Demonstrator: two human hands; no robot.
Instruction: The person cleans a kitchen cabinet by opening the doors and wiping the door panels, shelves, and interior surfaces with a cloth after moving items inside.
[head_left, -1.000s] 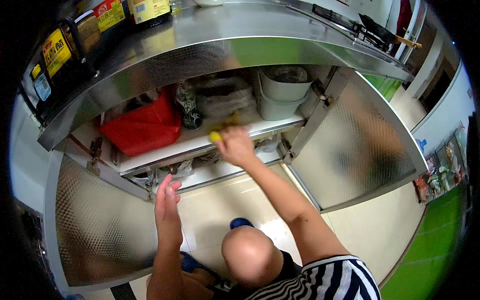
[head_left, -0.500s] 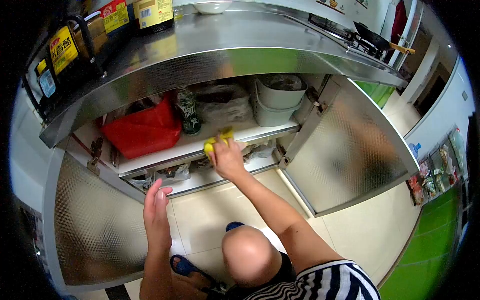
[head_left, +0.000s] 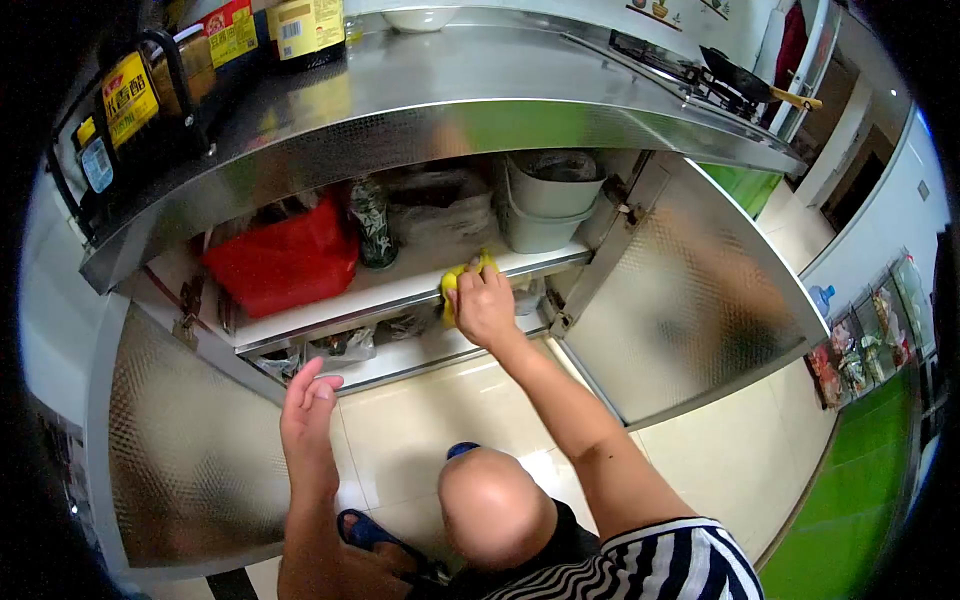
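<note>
A yellow cloth (head_left: pixel 452 283) is bunched under the fingers of my right hand (head_left: pixel 484 308), which presses it on the front edge of the white cabinet shelf (head_left: pixel 415 280). My left hand (head_left: pixel 310 425) is held in the air before the open cabinet's left side, its fingers apart and nothing in them. On the shelf behind the cloth stand a red bag-like container (head_left: pixel 285 262), a dark patterned bottle (head_left: pixel 372 225), a clear plastic bag (head_left: pixel 440 210) and a pale grey-green bucket (head_left: pixel 545 220).
Both cabinet doors stand open, the left door (head_left: pixel 190 440) and the right door (head_left: pixel 690 300). The steel countertop (head_left: pixel 450 65) overhangs the shelf. A wok (head_left: pixel 740 72) sits on the gas stove. Plastic bags (head_left: pixel 350 342) lie on the lower shelf.
My right hand has slid the yellow cloth to the right along the shelf's front edge. My left hand stays nearly in place, and the view has shifted slightly.
</note>
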